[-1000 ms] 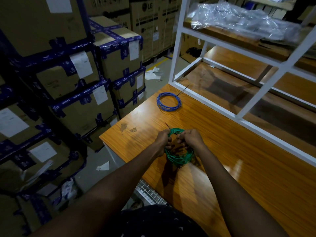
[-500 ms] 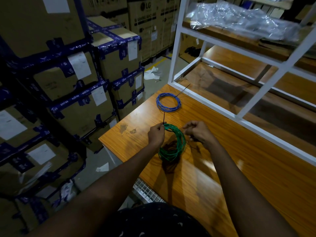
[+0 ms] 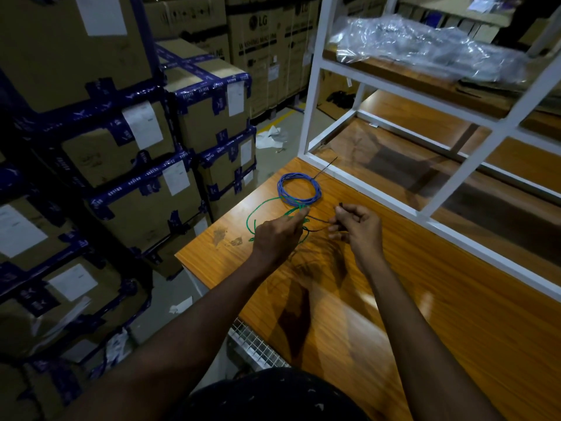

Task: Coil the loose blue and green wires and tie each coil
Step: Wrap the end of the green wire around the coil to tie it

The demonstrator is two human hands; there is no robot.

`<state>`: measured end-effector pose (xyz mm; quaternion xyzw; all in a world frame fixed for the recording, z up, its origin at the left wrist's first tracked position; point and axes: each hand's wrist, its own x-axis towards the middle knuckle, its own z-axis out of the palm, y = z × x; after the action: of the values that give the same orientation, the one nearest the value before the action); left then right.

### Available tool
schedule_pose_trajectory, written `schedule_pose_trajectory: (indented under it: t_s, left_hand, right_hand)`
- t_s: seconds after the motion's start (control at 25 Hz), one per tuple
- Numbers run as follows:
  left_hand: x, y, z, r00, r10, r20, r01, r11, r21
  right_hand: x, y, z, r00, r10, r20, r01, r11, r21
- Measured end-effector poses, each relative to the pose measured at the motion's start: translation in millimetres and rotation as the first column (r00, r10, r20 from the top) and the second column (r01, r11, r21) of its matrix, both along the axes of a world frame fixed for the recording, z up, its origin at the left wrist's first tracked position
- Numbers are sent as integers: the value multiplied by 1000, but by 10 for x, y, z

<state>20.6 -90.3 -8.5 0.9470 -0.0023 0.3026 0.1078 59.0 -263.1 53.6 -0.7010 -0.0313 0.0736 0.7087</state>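
Note:
A blue wire coil (image 3: 299, 189) lies flat on the wooden table (image 3: 425, 299), with a thin dark tie end (image 3: 326, 168) sticking out toward the white frame. Just in front of it my left hand (image 3: 277, 235) pinches the green wire (image 3: 253, 215), and one loose green loop arcs out to the hand's left. The rest of the green wire is hidden under my hand. My right hand (image 3: 356, 230) is closed on a thin dark tie (image 3: 318, 227) that runs between both hands.
A white metal shelf frame (image 3: 373, 189) stands on the table just behind the coils, with clear plastic wrap (image 3: 425, 53) on its upper shelf. Stacked cardboard boxes (image 3: 145, 165) with blue tape fill the left. The table's left edge and corner lie close to my left hand.
Both hands moved away from me, up to the blue coil. The green coil, earlier a compact bundle between my hands, now shows a loose loop spread to the left.

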Motion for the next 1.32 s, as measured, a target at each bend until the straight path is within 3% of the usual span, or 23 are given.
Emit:
schedule_pose_trajectory:
  t_s: [0.12, 0.24, 0.76, 1.0, 1.2, 1.32]
  left_hand:
    - [-22, 43, 52, 991, -22, 133, 6, 993, 117]
    - [-69, 39, 140, 984, -14, 176, -13, 989, 149]
    - [-133, -60, 179, 994, -39, 104, 23, 988, 151]
    - [-110, -10, 234, 994, 26, 103, -39, 991, 127]
    - [-78, 42, 235, 995, 63, 82, -74, 988, 132]
    - [-79, 19, 253, 996, 52, 71, -61, 988, 140]
  right_hand:
    - [-78, -25, -6, 998, 22, 54, -16, 993, -115]
    - [-134, 15, 32, 997, 58, 49, -51, 989, -142]
    - [-76, 161, 72, 979, 199, 48, -185, 960, -212]
    - [-96, 107, 47, 991, 128, 43, -126, 991, -32]
    - [-57, 53, -11, 983, 114, 141, -86, 978, -190]
    - [-86, 86, -18, 972, 131, 195, -91, 974, -206]
